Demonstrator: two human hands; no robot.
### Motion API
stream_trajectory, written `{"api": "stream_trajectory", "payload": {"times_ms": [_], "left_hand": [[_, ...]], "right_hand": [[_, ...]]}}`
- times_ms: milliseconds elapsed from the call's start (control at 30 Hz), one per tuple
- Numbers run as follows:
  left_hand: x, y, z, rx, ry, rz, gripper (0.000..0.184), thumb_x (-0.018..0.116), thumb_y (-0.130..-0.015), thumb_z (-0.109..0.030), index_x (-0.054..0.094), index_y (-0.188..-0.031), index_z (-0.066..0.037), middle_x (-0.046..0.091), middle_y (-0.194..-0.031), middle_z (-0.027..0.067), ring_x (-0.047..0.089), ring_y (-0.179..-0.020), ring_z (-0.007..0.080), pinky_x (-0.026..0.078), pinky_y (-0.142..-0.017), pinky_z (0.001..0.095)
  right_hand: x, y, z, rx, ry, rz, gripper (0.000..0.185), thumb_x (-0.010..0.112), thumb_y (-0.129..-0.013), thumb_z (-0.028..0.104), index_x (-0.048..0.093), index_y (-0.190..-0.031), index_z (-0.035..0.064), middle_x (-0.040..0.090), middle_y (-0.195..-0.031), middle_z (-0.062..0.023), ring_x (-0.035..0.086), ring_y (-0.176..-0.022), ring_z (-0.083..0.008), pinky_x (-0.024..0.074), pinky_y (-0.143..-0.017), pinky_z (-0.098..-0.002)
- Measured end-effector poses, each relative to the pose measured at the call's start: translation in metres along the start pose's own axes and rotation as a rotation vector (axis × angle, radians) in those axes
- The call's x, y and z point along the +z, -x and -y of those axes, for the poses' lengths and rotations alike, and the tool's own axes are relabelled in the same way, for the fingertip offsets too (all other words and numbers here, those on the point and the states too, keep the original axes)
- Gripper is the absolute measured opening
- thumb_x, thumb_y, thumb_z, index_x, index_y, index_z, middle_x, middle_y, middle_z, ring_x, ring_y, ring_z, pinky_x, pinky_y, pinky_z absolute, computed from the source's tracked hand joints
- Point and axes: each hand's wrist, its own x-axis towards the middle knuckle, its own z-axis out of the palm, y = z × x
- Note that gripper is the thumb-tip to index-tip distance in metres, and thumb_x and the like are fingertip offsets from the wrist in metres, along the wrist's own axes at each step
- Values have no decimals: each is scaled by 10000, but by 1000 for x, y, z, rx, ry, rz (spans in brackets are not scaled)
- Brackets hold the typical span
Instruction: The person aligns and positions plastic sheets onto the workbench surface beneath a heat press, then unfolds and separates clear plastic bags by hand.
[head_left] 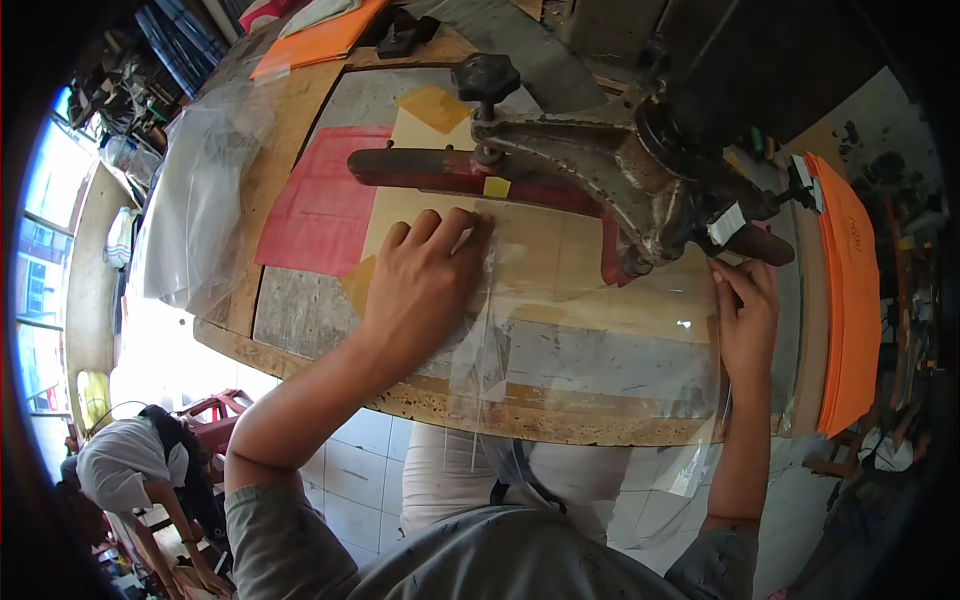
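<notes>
A clear plastic sheet [620, 375] lies over the table's front part and hangs past its edge. My left hand [428, 275] rests at the sheet's left side, fingers bent and pressed down on it. At the sheet's right edge, my right hand [745, 310] pinches its corner between thumb and fingers. Above the sheet stands a dark metal machine [600, 160] with a long bar [415, 168] running across, just beyond my left hand. Yellowish sheet material [560, 245] lies beneath the plastic, and a red sheet [325, 200] is to the left.
Clear plastic sheets [205, 200] are heaped on the table's left side. Orange sheets [848, 290] lie at the right edge, with more orange material [320, 42] at the back left. A black knob [486, 78] tops the machine. Another person [130, 465] bends over at the lower left.
</notes>
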Motion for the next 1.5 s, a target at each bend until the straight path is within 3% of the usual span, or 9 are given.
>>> {"api": "stream_trajectory", "payload": {"times_ms": [533, 633, 733, 867, 1000, 1067, 1133, 1233, 1500], "left_hand": [[2, 1, 3, 48, -15, -17, 444, 667, -855, -108, 678, -1288, -12, 636, -1164, 62, 607, -1002, 225, 471, -814, 376], [-2, 2, 1, 34, -53, -6, 382, 681, -887, -108, 715, -1263, -49, 693, -1171, 49, 646, -1012, 236, 496, -858, 388], [-8, 5, 4, 23, 117, -79, 304, 703, -897, -97, 741, -1194, -45, 727, -1142, 74, 689, -997, 257, 537, -859, 403], [-38, -4, 38, 4, 206, -389, 151, 748, -897, -98, 760, -1039, -47, 734, -1022, 79, 705, -891, 261, 561, -791, 397], [-61, -59, 105, -270, 195, -200, 279, 741, -942, -257, 747, -1156, -78, 743, -1051, 109, 725, -956, 311, 576, -863, 418], [-46, -100, 144, -187, 283, 81, 363, 714, -969, -335, 734, -1259, -117, 714, -1204, 148, 698, -1086, 332, 551, -970, 429], [-12, -128, 175, 106, 201, 111, 391, 704, -981, -349, 726, -1307, -135, 629, -1369, 182, 601, -1271, 353, 489, -1080, 449], [26, -164, 189, 204, 297, 294, 440, 734, -949, -406, 732, -1309, -153, 569, -1425, 189, 485, -1395, 373, 427, -1145, 469], [24, -198, 191, 101, 175, 564, 447, 892, -782, -344, 712, -1073, -57, 620, -1318, 175, 548, -1321, 373, 436, -1128, 450]], "right_hand": [[-1, 1, -3, -33, 27, -10, 238, 686, -966, 7, 770, -1187, 39, 586, -945, -98, 601, -909, -242, 507, -780, -357], [1, 2, -8, -114, 67, -40, 313, 675, -951, -41, 765, -1228, 72, 556, -931, -95, 597, -801, -219, 501, -719, -350], [-1, 4, -4, -130, 72, -45, 319, 661, -954, -54, 758, -1235, 61, 561, -941, -95, 597, -797, -222, 500, -721, -344], [-14, 12, -3, -6, -9, 61, 251, 643, -1010, 45, 752, -1237, 48, 620, -1049, -119, 631, -984, -254, 516, -834, -350], [-27, 30, -1, -12, -70, 74, 280, 646, -1014, 86, 720, -1281, 40, 637, -1177, -123, 639, -1102, -264, 505, -911, -349], [-31, 41, -2, -5, -114, 59, 293, 648, -1014, 100, 706, -1293, 33, 635, -1250, -129, 629, -1171, -274, 495, -961, -354], [-31, 53, -10, -16, -126, 31, 294, 641, -1019, 103, 696, -1296, 21, 624, -1305, -137, 605, -1227, -285, 488, -995, -353], [-31, 60, -9, 22, -159, 18, 312, 652, -1020, 178, 704, -1292, 35, 615, -1342, -137, 576, -1296, -302, 443, -1081, -388], [-31, 57, -8, 34, -183, 31, 307, 677, -982, 157, 714, -1254, 18, 611, -1340, -122, 559, -1299, -291, 423, -1091, -385]]}}
